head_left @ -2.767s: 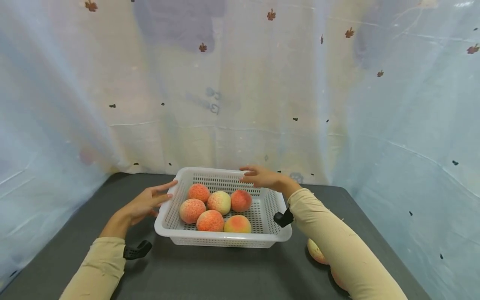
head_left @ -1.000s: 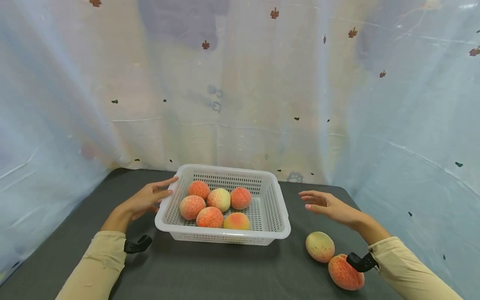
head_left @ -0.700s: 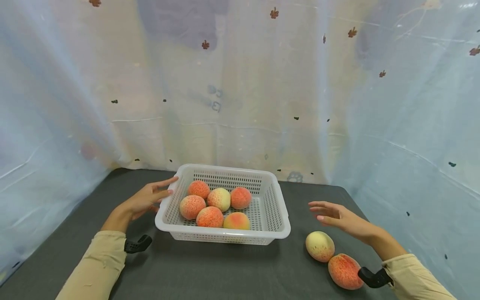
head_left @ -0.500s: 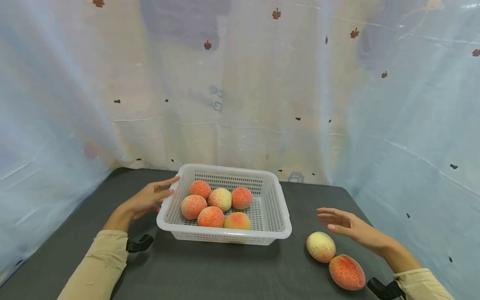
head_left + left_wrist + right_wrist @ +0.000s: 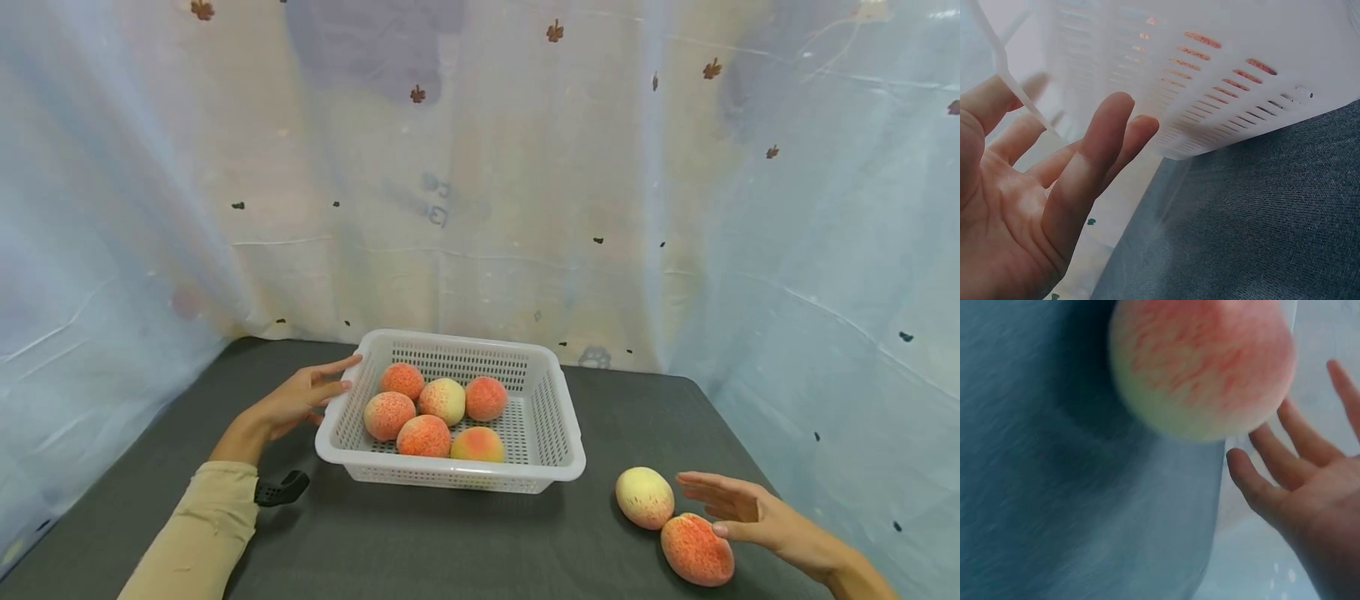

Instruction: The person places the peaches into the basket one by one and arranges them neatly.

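Observation:
My left hand (image 5: pixel 300 398) rests at the left rim of a white perforated plastic basket (image 5: pixel 450 479), its fingers extended. In the left wrist view, some fingers of that hand (image 5: pixel 1029 206) lie over the rim and others lie beneath it, beside the slotted wall. Inside the basket are several peaches, among them a pale one (image 5: pixel 442 401) and a yellow-orange one (image 5: pixel 477 444). My right hand (image 5: pixel 757 517) is over a red-orange peach (image 5: pixel 696 550), fingers spread and thumb overlapping it. A pale yellow peach (image 5: pixel 644 497) sits right beside that one.
The dark grey table (image 5: pixel 450 550) ends at a pale plastic curtain (image 5: pixel 480 208) behind and at both sides. A black strap (image 5: pixel 281 489) is on the left wrist, beside a beige sleeve (image 5: pixel 198 533).
My right hand has moved from over the basket's far rim to the right, then down and toward me to the red-orange peach. My left hand has stayed at the basket's left rim.

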`<state>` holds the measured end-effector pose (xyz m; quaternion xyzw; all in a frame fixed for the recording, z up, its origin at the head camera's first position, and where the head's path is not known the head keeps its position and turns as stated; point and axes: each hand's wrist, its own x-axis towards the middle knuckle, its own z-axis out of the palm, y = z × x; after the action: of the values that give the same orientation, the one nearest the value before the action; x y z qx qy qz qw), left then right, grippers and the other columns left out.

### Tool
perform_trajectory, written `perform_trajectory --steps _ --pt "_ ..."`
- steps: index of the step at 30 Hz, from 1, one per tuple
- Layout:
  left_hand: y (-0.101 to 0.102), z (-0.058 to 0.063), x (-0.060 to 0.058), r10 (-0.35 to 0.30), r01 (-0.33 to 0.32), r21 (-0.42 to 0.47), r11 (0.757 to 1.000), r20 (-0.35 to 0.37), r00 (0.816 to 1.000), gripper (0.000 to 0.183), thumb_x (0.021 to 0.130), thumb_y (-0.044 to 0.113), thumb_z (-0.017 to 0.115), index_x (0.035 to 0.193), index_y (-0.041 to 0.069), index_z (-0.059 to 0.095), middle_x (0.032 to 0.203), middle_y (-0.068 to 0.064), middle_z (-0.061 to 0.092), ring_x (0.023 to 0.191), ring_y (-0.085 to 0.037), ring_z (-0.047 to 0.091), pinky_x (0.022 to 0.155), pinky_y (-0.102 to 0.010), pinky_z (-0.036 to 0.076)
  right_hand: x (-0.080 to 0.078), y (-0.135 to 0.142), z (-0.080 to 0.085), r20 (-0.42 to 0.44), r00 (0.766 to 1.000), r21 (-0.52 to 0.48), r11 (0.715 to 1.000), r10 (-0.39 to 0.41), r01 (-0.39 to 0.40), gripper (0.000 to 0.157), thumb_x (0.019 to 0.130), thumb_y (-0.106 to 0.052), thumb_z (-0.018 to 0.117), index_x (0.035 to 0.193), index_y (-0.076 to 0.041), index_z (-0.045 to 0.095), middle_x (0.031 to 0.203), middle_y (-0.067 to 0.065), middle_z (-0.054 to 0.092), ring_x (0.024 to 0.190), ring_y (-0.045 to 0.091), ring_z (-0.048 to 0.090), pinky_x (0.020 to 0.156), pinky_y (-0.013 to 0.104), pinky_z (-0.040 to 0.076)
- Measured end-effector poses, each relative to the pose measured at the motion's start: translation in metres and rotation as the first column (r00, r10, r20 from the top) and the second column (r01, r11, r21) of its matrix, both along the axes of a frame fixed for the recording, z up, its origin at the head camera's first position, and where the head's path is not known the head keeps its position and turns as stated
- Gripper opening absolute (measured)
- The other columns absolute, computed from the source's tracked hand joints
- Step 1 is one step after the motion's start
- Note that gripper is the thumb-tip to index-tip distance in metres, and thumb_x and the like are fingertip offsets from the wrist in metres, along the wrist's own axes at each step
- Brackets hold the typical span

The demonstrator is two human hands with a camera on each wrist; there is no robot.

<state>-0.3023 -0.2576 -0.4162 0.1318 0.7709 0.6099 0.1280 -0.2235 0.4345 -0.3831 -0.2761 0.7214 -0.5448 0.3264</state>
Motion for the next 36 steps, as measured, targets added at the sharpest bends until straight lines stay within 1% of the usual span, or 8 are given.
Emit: perform_trajectory --steps 4,9,12,16,22,29,32,36 --pt "-0.002 -0.001 0.000 -0.001 0.001 0.003 1.000 0.001 1.000 0.069 0.106 0.030 0.055 0.164 0.022 0.017 0.165 -0.027 0.023 0.134 -0.048 0.052 0.082 -0.053 0.061 0.002 0.013 -0.013 0.103 0.993 -0.071 0.996 0.052 -0.044 0.059 0.106 0.001 0.033 0.161 -0.001 0.013 0.160 -0.020 0.039 0.144 -0.007 0.038 0.110 0.019 0.041" --pt "-0.003 0.002 0.001 0.004 -0.004 0.002 1.000 -0.006 1.000 0.069 0.106 0.030 0.055 0.164 0.022 0.017 0.165 -0.027 0.024 0.134 -0.047 0.052 0.082 -0.053 0.061 0.003 0.019 -0.024 0.157 0.983 -0.132 0.989 0.092 -0.072 0.061 0.106 0.001 0.036 0.161 -0.001 0.012 0.163 -0.014 0.036 0.145 -0.005 0.037 0.112 0.026 0.043" --pt "-0.004 0.003 0.002 0.010 -0.010 -0.004 1.000 -0.008 1.000 0.070 0.106 0.030 0.055 0.164 0.021 0.017 0.164 -0.028 0.024 0.135 -0.048 0.051 0.082 -0.052 0.061 0.002 0.020 -0.028 0.151 0.982 -0.120 0.988 0.110 -0.092 0.061 0.105 0.001 0.037 0.159 0.005 0.009 0.165 -0.009 0.035 0.146 -0.002 0.036 0.113 0.027 0.042" --pt "-0.004 0.002 0.003 0.010 -0.010 -0.011 1.000 -0.003 1.000 0.070 0.106 0.030 0.055 0.164 0.023 0.017 0.164 -0.028 0.025 0.136 -0.047 0.051 0.083 -0.052 0.061 0.002 0.019 -0.031 0.149 0.982 -0.089 0.991 0.113 -0.100 0.063 0.106 0.000 0.039 0.158 0.009 0.006 0.164 -0.008 0.037 0.147 0.001 0.037 0.115 0.026 0.041" --pt "-0.003 0.001 0.002 0.025 -0.024 -0.024 0.999 0.010 1.000 0.070 0.105 0.032 0.057 0.164 0.023 0.019 0.164 -0.027 0.026 0.135 -0.047 0.051 0.083 -0.053 0.061 0.003 0.019 -0.032 0.171 0.980 -0.070 0.993 0.103 -0.093 0.062 0.107 -0.004 0.039 0.159 0.006 0.006 0.162 -0.016 0.037 0.144 -0.007 0.035 0.113 0.023 0.041" --pt "-0.001 0.002 0.001 0.015 -0.015 -0.019 1.000 -0.004 1.000 0.070 0.105 0.031 0.056 0.164 0.022 0.018 0.164 -0.028 0.025 0.135 -0.049 0.051 0.082 -0.053 0.061 0.002 0.021 -0.034 0.195 0.977 -0.056 0.995 0.087 -0.077 0.059 0.109 -0.006 0.035 0.160 0.003 0.007 0.160 -0.022 0.037 0.140 -0.014 0.034 0.110 0.023 0.043" --pt "0.000 0.002 0.001 0.013 -0.013 -0.014 1.000 0.003 1.000 0.071 0.105 0.031 0.056 0.164 0.022 0.018 0.164 -0.028 0.025 0.133 -0.046 0.054 0.082 -0.052 0.061 0.003 0.023 -0.035 0.202 0.974 -0.079 0.993 0.098 -0.084 0.058 0.109 -0.006 0.034 0.160 0.002 0.007 0.160 -0.021 0.038 0.140 -0.013 0.034 0.111 0.024 0.043" --pt "0.001 0.003 0.001 0.009 -0.009 -0.012 1.000 0.010 1.000 0.071 0.105 0.032 0.056 0.164 0.021 0.017 0.164 -0.028 0.024 0.133 -0.044 0.055 0.082 -0.052 0.061 0.005 0.025 -0.034 0.180 0.976 -0.157 0.983 0.119 -0.091 0.056 0.108 -0.001 0.032 0.161 -0.002 0.014 0.162 -0.015 0.039 0.143 -0.008 0.035 0.112 0.027 0.044"
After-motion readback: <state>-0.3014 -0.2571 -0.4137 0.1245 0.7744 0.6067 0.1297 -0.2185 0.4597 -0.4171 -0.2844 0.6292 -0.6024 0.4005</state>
